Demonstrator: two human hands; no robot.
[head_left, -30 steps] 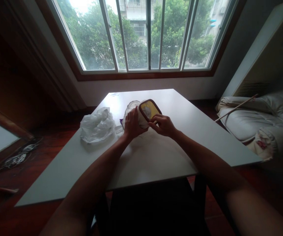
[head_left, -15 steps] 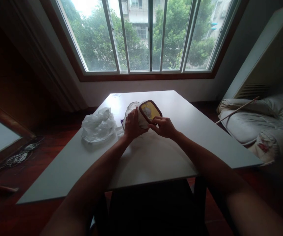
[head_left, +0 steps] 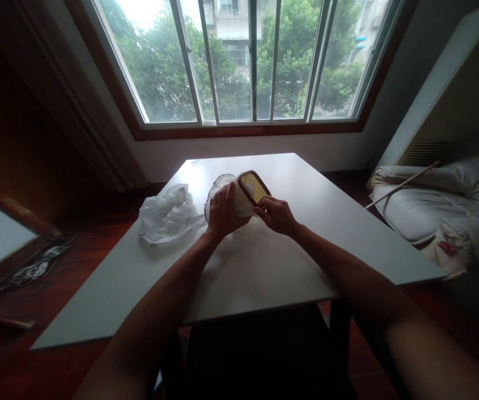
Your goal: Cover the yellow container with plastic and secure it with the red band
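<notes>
Left grip (head_left: 223, 213): closed on the pale side of a brown-rimmed object (head_left: 259, 186), covering much of it. Right grip (head_left: 278, 215): pinching the lower rim, thumb dim. Object: tilted, at mid-tabletop (head_left: 260, 272); I cannot tell whether its base touches. Dark-edged pale piece (head_left: 218, 184): half hidden behind the left grip. Crumpled white plastic (head_left: 168, 215): left, contents indiscernible to me

Lit by daylight through a wide sliding window (head_left: 253, 72), framed in brown, with green trees (head_left: 160, 80) outside. Furnished with a white table (head_left: 306, 222) on dark red floor (head_left: 93, 250) and, at the right, a pale padded sofa (head_left: 412, 203). Quite dim near the left curtain (head_left: 110, 139).
</notes>
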